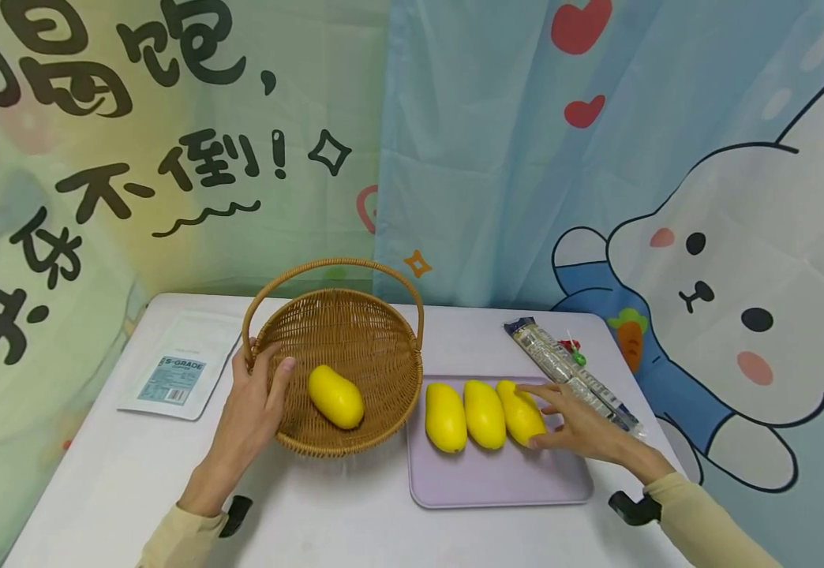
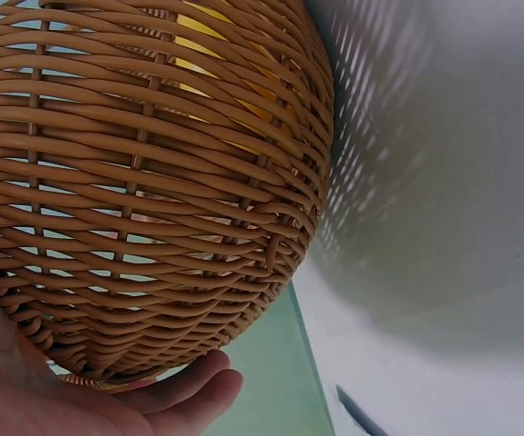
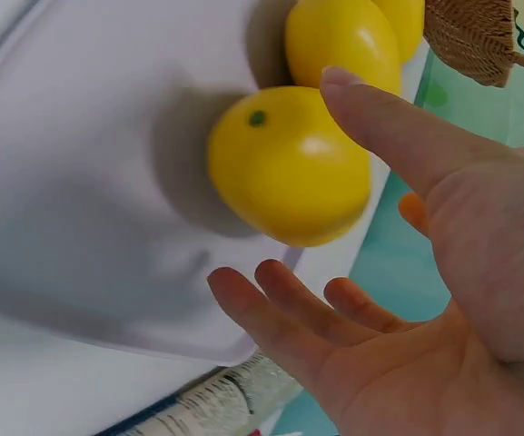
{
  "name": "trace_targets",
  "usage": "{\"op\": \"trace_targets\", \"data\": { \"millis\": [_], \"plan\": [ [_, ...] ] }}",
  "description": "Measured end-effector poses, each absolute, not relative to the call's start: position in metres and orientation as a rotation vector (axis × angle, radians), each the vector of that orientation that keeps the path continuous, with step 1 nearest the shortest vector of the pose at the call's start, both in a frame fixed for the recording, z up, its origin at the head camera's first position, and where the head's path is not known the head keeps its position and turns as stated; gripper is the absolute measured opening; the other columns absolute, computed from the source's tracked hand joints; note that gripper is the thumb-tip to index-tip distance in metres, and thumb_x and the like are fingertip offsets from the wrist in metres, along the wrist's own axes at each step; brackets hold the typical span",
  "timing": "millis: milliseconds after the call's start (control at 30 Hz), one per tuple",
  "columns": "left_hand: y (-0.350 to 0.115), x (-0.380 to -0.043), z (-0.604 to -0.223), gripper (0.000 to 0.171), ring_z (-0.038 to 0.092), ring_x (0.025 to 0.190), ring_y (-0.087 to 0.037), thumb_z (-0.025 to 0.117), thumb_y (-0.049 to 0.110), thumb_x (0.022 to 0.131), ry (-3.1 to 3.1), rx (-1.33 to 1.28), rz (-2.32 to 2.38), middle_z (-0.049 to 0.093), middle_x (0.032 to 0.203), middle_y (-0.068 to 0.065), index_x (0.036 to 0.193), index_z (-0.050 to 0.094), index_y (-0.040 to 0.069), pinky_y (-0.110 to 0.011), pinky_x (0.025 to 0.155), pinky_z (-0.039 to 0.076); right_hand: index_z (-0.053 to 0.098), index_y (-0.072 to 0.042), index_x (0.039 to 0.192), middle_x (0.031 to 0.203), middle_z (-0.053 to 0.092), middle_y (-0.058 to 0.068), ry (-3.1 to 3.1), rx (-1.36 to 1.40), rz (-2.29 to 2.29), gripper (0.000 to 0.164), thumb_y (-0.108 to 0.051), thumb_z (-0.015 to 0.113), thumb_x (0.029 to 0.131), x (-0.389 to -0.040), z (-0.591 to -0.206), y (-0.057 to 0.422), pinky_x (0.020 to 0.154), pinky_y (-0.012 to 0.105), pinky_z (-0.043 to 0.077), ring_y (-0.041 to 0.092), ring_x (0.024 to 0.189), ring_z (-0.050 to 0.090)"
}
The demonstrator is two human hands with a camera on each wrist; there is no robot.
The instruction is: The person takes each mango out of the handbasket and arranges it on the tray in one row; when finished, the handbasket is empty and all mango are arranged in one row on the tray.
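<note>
On the left, my left hand [image 1: 259,394] grips the rim of a brown wicker basket [image 1: 383,347], thumb on the inner side. The basket tilts toward me, and its woven outside [image 2: 143,173] fills much of the left wrist view. Inside lies one yellow mango [image 1: 336,397]. Three more stand in a row on a pale purple tray [image 1: 504,481]: a left mango [image 1: 445,418], a middle mango [image 1: 485,414] and a right mango [image 1: 521,412]. My right hand [image 1: 574,418] is spread around the right mango, with a gap between the lower fingers and the fruit in the right wrist view.
A white pouch with a blue label [image 1: 181,367] lies at the table's left. Behind the tray's right side is a long clear-and-blue packet [image 1: 568,371], with a small red and green item [image 1: 574,349] beside it. A printed curtain [image 1: 469,158] hangs behind the table.
</note>
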State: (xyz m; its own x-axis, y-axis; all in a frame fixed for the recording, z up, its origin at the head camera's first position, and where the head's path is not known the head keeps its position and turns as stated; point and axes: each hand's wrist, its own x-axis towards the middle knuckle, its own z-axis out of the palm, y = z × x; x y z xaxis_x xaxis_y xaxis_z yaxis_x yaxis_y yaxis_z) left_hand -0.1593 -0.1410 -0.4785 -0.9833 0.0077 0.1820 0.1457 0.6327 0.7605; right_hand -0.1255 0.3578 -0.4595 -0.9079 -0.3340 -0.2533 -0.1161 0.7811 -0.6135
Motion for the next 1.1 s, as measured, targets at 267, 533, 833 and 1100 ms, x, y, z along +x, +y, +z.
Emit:
{"op": "trace_targets", "data": {
  "millis": [267, 533, 833, 1100],
  "plan": [
    [-0.142, -0.159, -0.478, 0.063, 0.060, 0.116, -0.049, 0.038, 0.052, 0.107, -2.688, -0.127, -1.272, 0.016, 0.162, -0.029, 0.150, 0.044, 0.006, -0.062, 0.093, 0.050, 0.041, -0.021, 0.155, 0.151, 0.031, 0.026, 2.679, -0.364, -0.841, 0.078, -0.033, 0.080, 0.089, -0.134, -0.434, 0.349, 0.096, 0.059, 0.052, 0.049, 0.129, 0.050],
    [-0.143, -0.159, -0.478, 0.064, 0.062, 0.110, -0.047, 0.037, 0.053, 0.108, -2.694, -0.132, -1.277, 0.016, 0.161, -0.029, 0.151, 0.043, 0.007, -0.060, 0.091, 0.051, 0.040, -0.023, 0.155, 0.154, 0.036, 0.018, 2.761, -0.550, -0.829, 0.075, -0.038, 0.076, 0.091, -0.147, -0.395, 0.326, 0.099, 0.057, 0.051, 0.040, 0.130, 0.053],
    [-0.142, -0.160, -0.479, 0.064, 0.062, 0.112, -0.048, 0.036, 0.053, 0.108, -2.693, -0.129, -1.275, 0.015, 0.162, -0.029, 0.151, 0.043, 0.007, -0.061, 0.091, 0.051, 0.046, -0.030, 0.152, 0.145, 0.052, 0.001, 2.749, -0.766, -0.827, 0.069, -0.036, 0.077, 0.091, -0.166, -0.341, 0.266, 0.098, 0.050, 0.054, 0.023, 0.124, 0.059],
    [-0.141, -0.158, -0.479, 0.064, 0.061, 0.114, -0.048, 0.036, 0.054, 0.108, -2.701, -0.120, -1.272, 0.015, 0.162, -0.029, 0.151, 0.043, 0.007, -0.060, 0.091, 0.051, 0.047, -0.033, 0.151, 0.146, 0.050, -0.004, 2.675, -0.960, -0.755, 0.064, -0.039, 0.074, 0.093, -0.180, -0.325, 0.206, 0.096, 0.042, 0.053, 0.013, 0.123, 0.056]
  ]
}}
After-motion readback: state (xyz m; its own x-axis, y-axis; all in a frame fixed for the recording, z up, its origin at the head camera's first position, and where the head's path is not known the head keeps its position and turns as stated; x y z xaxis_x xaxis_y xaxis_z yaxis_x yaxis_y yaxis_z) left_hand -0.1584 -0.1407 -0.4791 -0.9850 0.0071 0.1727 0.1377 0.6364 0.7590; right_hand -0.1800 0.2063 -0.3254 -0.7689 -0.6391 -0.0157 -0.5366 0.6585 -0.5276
